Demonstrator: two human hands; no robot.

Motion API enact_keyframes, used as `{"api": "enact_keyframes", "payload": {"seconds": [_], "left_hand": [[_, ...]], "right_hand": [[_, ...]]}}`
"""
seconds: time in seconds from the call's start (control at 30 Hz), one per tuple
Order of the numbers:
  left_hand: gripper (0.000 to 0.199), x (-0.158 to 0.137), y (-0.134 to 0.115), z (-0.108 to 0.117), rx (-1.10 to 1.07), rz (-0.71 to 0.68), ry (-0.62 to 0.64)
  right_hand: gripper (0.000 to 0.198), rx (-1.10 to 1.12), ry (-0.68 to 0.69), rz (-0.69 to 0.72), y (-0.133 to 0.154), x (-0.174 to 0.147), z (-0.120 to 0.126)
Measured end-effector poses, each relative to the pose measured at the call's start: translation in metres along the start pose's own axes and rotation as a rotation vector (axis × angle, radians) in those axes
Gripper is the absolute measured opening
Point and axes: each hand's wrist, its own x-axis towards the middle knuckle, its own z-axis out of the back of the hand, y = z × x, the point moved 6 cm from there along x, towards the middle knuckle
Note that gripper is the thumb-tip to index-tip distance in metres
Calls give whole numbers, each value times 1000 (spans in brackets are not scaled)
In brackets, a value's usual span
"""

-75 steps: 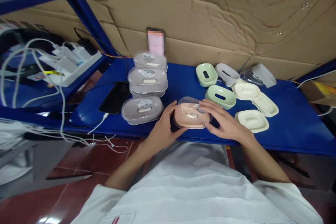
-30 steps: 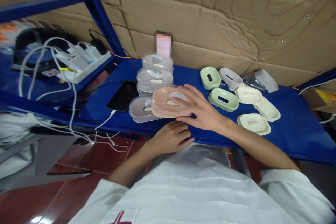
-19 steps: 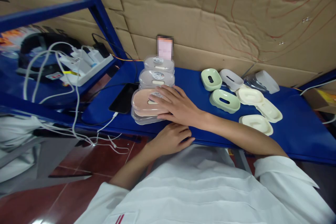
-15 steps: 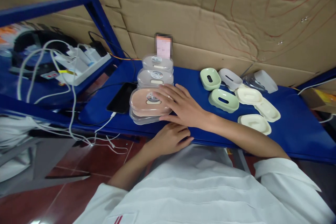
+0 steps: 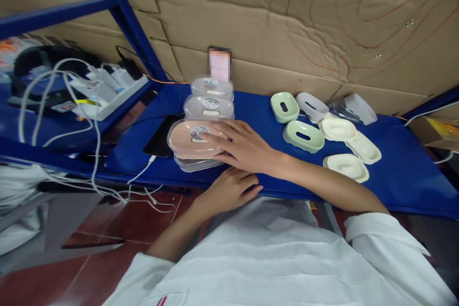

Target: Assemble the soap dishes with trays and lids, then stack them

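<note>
My right hand [image 5: 244,147] lies flat on a pink lidded soap box [image 5: 186,137], fingers spread over its clear lid. The pink box sits on top of a grey lidded box [image 5: 195,163] at the front of the blue shelf [image 5: 401,167]. Behind it stand two more stacks of grey lidded boxes [image 5: 208,105]. My left hand [image 5: 229,190] rests at the shelf's front edge below the right wrist, fingers loosely curled, holding nothing.
Green soap trays [image 5: 303,135], cream trays [image 5: 346,166] and a clear lid [image 5: 353,105] lie at the right. A black phone [image 5: 159,135] on a white cable lies left of the stacks. A power strip with chargers [image 5: 103,91] sits far left. Cardboard lines the back.
My right hand carried the pink box leftward and set it on the front grey box. My left hand let go of it and dropped to the shelf's edge.
</note>
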Motion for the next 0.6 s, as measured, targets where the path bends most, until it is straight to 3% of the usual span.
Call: {"api": "enact_keyframes", "payload": {"seconds": [0.13,0.27,0.4,0.53,0.6], "left_hand": [[22,0,0,0,-15,-3,0],[25,1,-1,0,-12,-9,14],[24,2,0,-3,-11,1,54],[22,2,2,-4,-28,22,73],[21,3,1,-3,-29,30,63]], "right_hand": [[59,49,25,-14,-3,-8,10],[59,61,-15,-112,-22,-35,31],[56,-9,-49,-319,-67,-87,38],[63,-197,-36,-641,-122,-148,24],[70,-211,-5,-712,-136,-166,15]]}}
